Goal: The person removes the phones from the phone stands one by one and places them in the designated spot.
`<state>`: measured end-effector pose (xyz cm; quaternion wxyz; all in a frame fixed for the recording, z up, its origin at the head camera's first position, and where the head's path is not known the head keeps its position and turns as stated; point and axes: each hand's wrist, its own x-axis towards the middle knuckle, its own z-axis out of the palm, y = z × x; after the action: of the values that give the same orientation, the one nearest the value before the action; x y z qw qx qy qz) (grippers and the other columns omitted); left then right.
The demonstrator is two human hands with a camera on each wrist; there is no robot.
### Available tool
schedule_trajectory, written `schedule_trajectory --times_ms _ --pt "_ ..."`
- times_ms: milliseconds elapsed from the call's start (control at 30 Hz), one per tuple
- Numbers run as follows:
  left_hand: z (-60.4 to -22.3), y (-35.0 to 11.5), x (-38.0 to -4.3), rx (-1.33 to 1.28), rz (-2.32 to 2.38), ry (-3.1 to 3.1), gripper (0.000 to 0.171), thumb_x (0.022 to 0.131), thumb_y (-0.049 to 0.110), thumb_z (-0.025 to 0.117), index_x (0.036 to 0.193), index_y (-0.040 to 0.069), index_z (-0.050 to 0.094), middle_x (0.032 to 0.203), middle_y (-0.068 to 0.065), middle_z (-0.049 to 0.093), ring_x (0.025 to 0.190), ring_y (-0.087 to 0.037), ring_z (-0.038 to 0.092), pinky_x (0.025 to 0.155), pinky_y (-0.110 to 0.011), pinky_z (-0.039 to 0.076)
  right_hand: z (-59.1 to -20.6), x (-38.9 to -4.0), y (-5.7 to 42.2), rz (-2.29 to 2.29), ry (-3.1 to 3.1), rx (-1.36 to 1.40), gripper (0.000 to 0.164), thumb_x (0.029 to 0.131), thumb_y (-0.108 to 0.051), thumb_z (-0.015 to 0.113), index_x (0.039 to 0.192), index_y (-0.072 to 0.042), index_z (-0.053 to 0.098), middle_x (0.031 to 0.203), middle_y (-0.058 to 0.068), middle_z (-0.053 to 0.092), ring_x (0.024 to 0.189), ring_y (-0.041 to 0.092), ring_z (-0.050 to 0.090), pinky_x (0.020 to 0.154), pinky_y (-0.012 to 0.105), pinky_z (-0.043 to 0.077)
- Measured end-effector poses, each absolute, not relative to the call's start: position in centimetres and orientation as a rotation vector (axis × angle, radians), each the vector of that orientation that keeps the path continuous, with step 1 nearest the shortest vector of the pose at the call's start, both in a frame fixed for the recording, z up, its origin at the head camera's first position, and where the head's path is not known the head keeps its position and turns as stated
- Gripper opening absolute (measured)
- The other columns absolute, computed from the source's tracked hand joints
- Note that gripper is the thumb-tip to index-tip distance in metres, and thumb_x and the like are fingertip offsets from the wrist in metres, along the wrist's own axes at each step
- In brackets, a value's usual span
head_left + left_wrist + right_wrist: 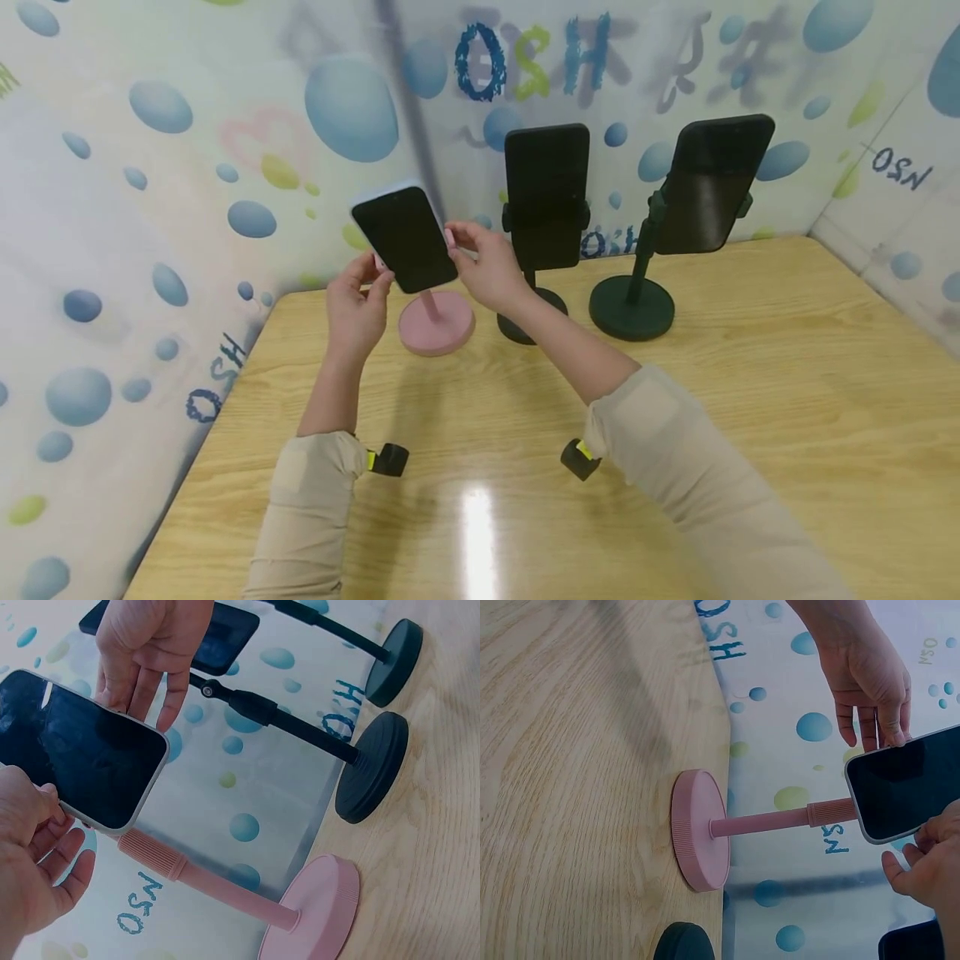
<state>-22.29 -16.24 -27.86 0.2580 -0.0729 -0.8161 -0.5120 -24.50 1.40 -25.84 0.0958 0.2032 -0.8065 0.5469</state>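
A smartphone (405,239) with a dark screen and light edge is held tilted in a pink phone stand (437,323). At its left edge my left hand (358,304) pinches the stand's pink clamp arm between thumb and fingers. My right hand (491,267) pinches the matching pink clamp arm at the right edge. In the left wrist view the left hand (34,851) is at the phone's lower edge and the right hand (154,652) at its upper edge. The right wrist view shows the pink stem (769,822) running into the phone's back, where the holder is hidden.
To the right stand a black phone stand (531,327) and a dark green one (632,308), bearing a second phone (547,192) and a third phone (712,183). All stands are on a wooden table (787,400) near a patterned wall (247,167).
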Motion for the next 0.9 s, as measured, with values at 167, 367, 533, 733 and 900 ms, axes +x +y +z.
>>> schedule_trajectory --times_ms 167,367,533,733,900 --pt "-28.1 -16.4 -22.1 -0.252 -1.411 -2.166 0.006 0.087 -0.002 0.053 0.083 -0.006 0.052 0.088 -0.013 0.058 0.084 -0.014 0.053 0.064 -0.017 0.043 -26.0 -24.5 1.7 1.646 -2.395 0.637 0.036 0.09 -0.005 0.053 0.125 -0.001 0.049 0.12 0.011 0.056 0.112 0.019 0.053 0.083 0.025 0.046" --pt "-28.1 -16.3 -21.9 -0.276 -1.454 -2.121 0.006 0.087 -0.004 0.053 0.081 -0.007 0.051 0.086 -0.01 0.057 0.085 -0.016 0.055 0.064 -0.017 0.043 -26.0 -24.4 1.7 1.663 -2.393 0.622 0.033 0.089 -0.006 0.055 0.122 -0.002 0.053 0.113 0.01 0.059 0.107 0.019 0.056 0.079 0.025 0.048" --pt "-28.1 -16.2 -21.7 -0.279 -1.531 -2.092 0.004 0.087 -0.005 0.052 0.087 -0.009 0.053 0.084 -0.005 0.053 0.082 -0.013 0.053 0.063 -0.017 0.041 -25.9 -24.2 1.8 1.668 -2.399 0.608 0.032 0.088 -0.006 0.055 0.121 -0.002 0.054 0.111 0.009 0.059 0.106 0.019 0.056 0.079 0.025 0.048" --pt "-28.4 -16.2 -21.4 -0.295 -1.628 -2.048 0.022 0.086 -0.01 0.051 0.107 -0.013 0.055 0.086 -0.004 0.05 0.075 -0.007 0.051 0.068 -0.015 0.043 -25.7 -23.9 2.2 1.637 -2.428 0.644 0.032 0.089 -0.007 0.056 0.12 -0.003 0.054 0.109 0.009 0.06 0.104 0.019 0.056 0.077 0.026 0.047" --pt "-28.5 -16.1 -21.4 -0.343 -1.614 -1.999 0.023 0.084 -0.013 0.052 0.107 -0.015 0.055 0.085 -0.007 0.052 0.074 -0.005 0.052 0.069 -0.015 0.043 -25.5 -23.9 2.6 1.601 -2.468 0.669 0.033 0.089 -0.008 0.056 0.121 -0.004 0.053 0.111 0.007 0.06 0.105 0.018 0.056 0.079 0.026 0.047"
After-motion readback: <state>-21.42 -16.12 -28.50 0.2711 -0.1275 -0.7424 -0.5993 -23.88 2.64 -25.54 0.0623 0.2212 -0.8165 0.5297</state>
